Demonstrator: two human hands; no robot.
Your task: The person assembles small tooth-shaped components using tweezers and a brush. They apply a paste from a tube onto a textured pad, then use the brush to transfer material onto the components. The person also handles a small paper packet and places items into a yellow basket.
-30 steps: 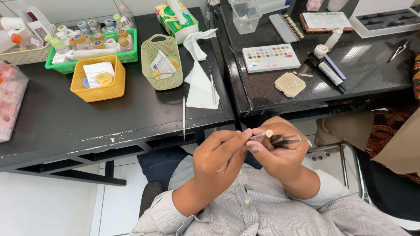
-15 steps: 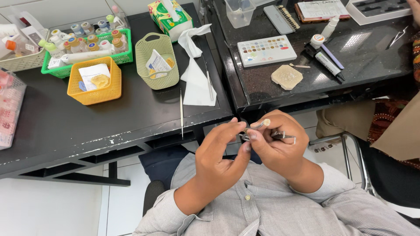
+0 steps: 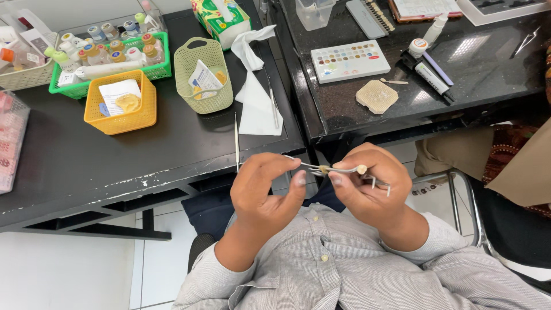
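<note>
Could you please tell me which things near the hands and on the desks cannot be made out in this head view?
- Small piece pinched in the metal tweezers: too small to identify.
- Right hand palm side: hidden by its own fingers.
- Left hand grip: fingers curl over it.
- Yellow basket contents: partly under paper.
- Pink tray: cut off by the left edge.

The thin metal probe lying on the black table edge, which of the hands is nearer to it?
Left. The left hand sits just below and right of the thin metal probe, close to its lower tip. The right hand is farther right, holding a metal tweezer-like tool.
</note>
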